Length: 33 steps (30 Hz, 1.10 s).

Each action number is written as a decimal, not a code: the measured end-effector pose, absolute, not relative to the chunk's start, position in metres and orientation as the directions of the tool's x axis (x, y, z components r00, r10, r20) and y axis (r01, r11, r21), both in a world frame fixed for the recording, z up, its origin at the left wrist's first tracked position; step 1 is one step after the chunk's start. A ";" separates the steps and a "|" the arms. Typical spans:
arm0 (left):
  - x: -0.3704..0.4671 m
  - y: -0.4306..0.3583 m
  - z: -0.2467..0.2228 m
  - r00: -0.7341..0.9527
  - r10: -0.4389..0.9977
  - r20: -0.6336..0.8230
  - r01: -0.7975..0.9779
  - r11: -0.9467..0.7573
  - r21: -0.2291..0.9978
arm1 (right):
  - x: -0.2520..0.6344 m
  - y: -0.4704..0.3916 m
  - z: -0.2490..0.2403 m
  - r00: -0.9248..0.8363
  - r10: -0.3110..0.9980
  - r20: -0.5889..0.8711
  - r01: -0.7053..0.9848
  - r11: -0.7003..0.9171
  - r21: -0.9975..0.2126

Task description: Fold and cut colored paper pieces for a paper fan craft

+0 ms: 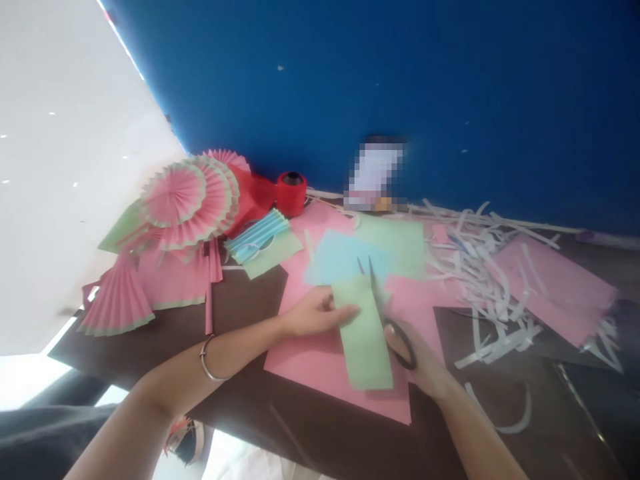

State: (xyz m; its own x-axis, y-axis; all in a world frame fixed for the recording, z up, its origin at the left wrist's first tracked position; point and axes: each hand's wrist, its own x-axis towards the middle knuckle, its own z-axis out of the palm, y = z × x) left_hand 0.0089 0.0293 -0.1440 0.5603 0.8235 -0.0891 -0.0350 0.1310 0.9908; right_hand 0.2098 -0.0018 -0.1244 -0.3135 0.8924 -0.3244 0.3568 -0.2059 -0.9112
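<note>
My left hand point(320, 312) pinches the left edge of a green paper strip point(367, 353), its thumb lying on top. My right hand point(413, 353) is closed around the black handles of a pair of scissors point(406, 341). The scissor blades stand slightly apart and point away from me, at the upper right edge of the green strip. Under both hands lies a large pink sheet point(300, 353). Beyond the blade tips are a light blue sheet point(333, 257) and another green sheet point(407, 243).
Pleated pink-and-green paper fans point(175, 197) stand at the left, beside a red roll point(291, 195) and a folded blue paper point(257, 237). Thin white paper strips point(480, 287) and a pink sheet point(555, 287) lie at the right. A blue partition point(400, 80) rises behind the dark table point(240, 353).
</note>
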 end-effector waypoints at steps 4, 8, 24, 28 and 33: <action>0.009 0.029 -0.143 0.551 0.830 -0.089 -0.040 0.133 0.990 | 0.209 -0.004 -0.125 -0.343 0.880 -0.330 0.322 -0.220 -0.921; 0.009 0.029 -0.142 0.569 0.818 -0.084 -0.042 0.130 0.991 | 0.211 -0.005 -0.125 -0.311 0.890 -0.334 0.345 -0.222 -0.912; 0.009 0.029 -0.144 0.573 0.815 -0.082 -0.025 0.118 0.993 | 0.209 0.001 -0.123 -0.407 0.852 -0.330 0.337 -0.195 -0.921; 0.009 0.029 -0.144 0.580 0.812 -0.071 -0.047 0.121 0.992 | 0.206 0.000 -0.120 -0.388 0.868 -0.309 0.326 -0.185 -0.927; 0.009 0.029 -0.143 0.567 0.819 -0.092 -0.035 0.136 0.990 | 0.204 0.000 -0.119 -0.404 0.853 -0.331 0.342 -0.195 -0.919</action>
State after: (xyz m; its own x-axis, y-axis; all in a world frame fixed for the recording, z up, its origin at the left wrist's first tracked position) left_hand 0.0089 0.0294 -0.1429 0.5670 0.8185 -0.0922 -0.0349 0.1357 0.9901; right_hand 0.2041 0.0004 -0.1193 -0.4044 0.8526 -0.3309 0.3418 -0.1947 -0.9194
